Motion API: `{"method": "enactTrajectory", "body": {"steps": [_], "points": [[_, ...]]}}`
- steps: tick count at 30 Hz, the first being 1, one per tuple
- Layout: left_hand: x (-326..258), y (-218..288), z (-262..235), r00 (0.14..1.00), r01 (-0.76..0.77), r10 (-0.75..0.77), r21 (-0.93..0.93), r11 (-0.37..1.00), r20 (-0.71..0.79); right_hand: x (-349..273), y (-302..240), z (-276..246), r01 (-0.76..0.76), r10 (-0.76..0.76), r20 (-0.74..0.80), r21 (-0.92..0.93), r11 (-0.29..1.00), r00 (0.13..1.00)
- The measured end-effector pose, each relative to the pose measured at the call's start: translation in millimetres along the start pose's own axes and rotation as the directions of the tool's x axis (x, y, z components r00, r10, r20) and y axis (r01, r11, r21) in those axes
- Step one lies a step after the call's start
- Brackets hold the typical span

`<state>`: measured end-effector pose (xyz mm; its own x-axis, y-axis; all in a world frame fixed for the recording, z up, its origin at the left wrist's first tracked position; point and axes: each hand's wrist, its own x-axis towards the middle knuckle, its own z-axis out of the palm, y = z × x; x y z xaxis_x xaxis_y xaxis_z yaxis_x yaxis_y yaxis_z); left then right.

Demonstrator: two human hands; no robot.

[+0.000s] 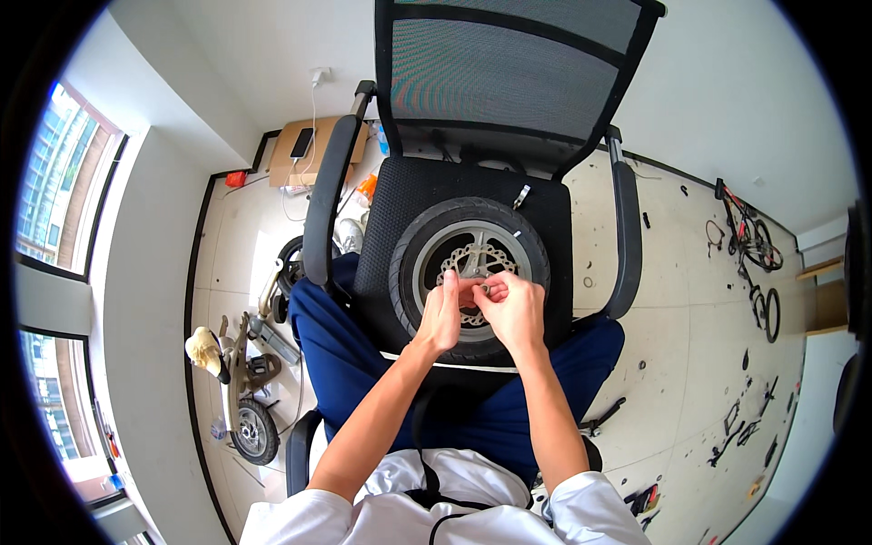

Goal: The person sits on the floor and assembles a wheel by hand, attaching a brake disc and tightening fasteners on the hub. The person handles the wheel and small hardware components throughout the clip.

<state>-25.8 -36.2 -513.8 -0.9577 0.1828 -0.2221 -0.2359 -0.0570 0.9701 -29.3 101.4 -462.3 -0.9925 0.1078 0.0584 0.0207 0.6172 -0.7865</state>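
A small wheel with a black tyre [425, 330] lies flat on the black chair seat [380, 211]. A silver brake disc [451, 261] with a pattern of holes is at its hub. Above the disc's near side, my left hand [441, 315] has its thumb stretched up and its fingers reaching toward the right hand. My right hand [514, 311] is closed in a pinch at the left fingertips. Something small and dark shows between its fingers, too small to name. A small metal piece [521, 196] lies on the seat beyond the tyre.
Armrests [330, 200] flank the seat, and a mesh backrest [509, 73] rises behind it. On the left floor stand a cardboard box [289, 156] with a phone [302, 143] on it, and scooter parts [238, 372]. A bicycle [752, 232] and scattered parts lie at right.
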Motion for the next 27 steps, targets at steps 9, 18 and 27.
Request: {"method": "enactTrajectory", "body": {"steps": [9,18,27], "points": [[-2,20,0,0.997,-0.035,0.038,0.045,0.998,-0.064,-5,13,-8,0.051,-0.077,0.076,0.297,0.953,0.994],[-5,29,6,0.985,0.003,0.024,0.16,0.987,-0.169,1,35,-7,-0.367,0.144,0.365,0.668,0.647,0.92],[-26,13,33,0.956,-0.031,-0.068,-0.327,0.944,-0.285,11,23,-13,-0.268,0.081,0.358,0.513,0.815,0.93]]}}
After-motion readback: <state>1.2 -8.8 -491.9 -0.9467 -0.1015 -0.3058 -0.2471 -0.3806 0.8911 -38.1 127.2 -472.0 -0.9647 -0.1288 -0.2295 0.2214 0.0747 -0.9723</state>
